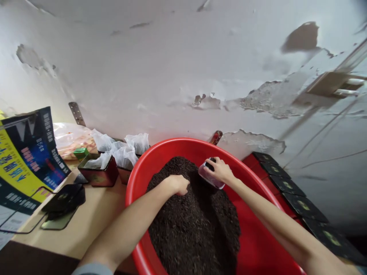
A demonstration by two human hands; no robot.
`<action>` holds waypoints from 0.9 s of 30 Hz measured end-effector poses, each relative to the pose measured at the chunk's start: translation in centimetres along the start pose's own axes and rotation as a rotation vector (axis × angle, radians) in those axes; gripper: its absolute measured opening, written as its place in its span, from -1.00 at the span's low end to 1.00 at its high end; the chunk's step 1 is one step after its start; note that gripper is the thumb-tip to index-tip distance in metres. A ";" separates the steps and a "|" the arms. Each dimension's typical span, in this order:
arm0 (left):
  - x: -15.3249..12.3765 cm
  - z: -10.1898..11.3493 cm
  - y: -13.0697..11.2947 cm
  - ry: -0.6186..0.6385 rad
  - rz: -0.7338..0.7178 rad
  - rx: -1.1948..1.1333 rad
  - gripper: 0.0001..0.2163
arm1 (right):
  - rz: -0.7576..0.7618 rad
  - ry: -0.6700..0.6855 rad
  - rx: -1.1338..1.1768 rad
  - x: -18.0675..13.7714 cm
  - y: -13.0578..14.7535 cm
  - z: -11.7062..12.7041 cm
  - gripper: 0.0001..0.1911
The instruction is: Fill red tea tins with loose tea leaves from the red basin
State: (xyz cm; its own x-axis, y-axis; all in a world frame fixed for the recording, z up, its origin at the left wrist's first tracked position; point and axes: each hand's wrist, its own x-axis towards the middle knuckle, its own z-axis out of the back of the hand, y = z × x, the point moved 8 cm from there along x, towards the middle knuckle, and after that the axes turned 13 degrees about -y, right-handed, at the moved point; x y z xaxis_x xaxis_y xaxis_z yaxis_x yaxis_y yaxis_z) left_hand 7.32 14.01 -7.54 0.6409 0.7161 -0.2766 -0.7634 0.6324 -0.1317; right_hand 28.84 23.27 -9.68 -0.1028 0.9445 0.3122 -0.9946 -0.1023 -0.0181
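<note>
A large red basin holds a heap of dark, loose, tea-like leaves. My left hand is closed just over the heap, near its upper middle; whatever its fingers hold, if anything, is hidden. Farther right, my right hand grips a clear plastic scoop with a black part under the fingers. The scoop is tilted on its side at the heap's upper right edge, and part of it is behind my hand.
To the left on the table are a dark red tin lined with a plastic bag, more bagged tins, a green box and a black pouch. A printed bag stands beyond. Lidded red-and-black tins line the right.
</note>
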 end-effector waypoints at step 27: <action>0.4 -0.3 0.5 0.005 -0.042 -0.009 -0.53 | 0.044 -0.049 -0.050 0.7 1.5 1.3 -0.43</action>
State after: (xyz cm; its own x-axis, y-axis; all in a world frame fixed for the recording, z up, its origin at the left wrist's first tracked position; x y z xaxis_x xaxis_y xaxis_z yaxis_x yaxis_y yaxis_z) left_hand 7.19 14.55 -8.02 0.6723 0.6871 -0.2755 -0.7362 0.6594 -0.1524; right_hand 27.29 23.37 -8.22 -0.1465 0.9227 0.3565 -0.9888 -0.1261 -0.0798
